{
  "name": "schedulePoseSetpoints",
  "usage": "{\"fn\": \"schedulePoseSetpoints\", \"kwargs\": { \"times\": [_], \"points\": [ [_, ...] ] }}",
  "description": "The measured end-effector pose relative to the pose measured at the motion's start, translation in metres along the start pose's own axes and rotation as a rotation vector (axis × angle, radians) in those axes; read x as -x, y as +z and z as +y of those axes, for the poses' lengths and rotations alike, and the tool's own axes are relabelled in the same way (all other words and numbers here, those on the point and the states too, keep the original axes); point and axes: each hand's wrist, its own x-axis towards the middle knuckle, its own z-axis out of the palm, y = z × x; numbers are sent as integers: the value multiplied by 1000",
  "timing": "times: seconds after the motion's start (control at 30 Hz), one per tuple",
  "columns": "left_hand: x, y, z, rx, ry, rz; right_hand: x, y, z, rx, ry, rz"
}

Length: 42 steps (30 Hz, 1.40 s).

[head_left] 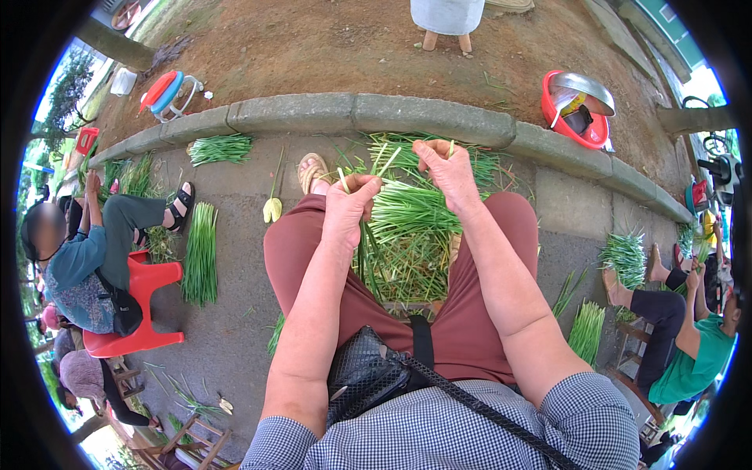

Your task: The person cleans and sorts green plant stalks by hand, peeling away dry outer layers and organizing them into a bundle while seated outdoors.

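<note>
My left hand (350,205) grips a green onion stalk (370,254) that hangs down between my knees. My right hand (446,167) is raised beside it and pinches the pale tip of a stalk between thumb and fingers. Both hands hover over a loose pile of green onions (407,223) lying on the paved ground between my legs. I sit in reddish-brown trousers with a black woven bag (366,370) in my lap.
A stone kerb (352,112) separates the pavement from bare earth. Bundles of green onions (201,252) lie to my left and right. A person on a red plastic stool (145,301) sits at left, another in green (693,352) at right. A red basin (576,117) rests beyond the kerb.
</note>
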Motion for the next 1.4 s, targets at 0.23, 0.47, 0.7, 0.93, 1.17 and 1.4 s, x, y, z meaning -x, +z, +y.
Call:
{"fn": "schedulePoseSetpoints", "kwargs": {
  "times": [0.23, 0.47, 0.7, 0.93, 1.17, 1.4],
  "points": [
    [2, 7, -5, -83, -8, -191, 16, 26, 3, -180, 207, -244],
    [5, 12, 4, 37, -224, -335, 12, 20, 6, -234, 56, -62],
    [-7, 4, -5, -47, -96, -10, 8, 8, 2, -107, -112, -120],
    [-14, 15, -26, -878, 261, 14, 22, 38, 34, -144, 40, -232],
    [-15, 17, -30, -891, 284, -40, 29, 38, 19, -346, 259, -189],
    [8, 29, -3, -207, -104, -287, 6, -22, -12, -792, 111, -208]
  ]
}}
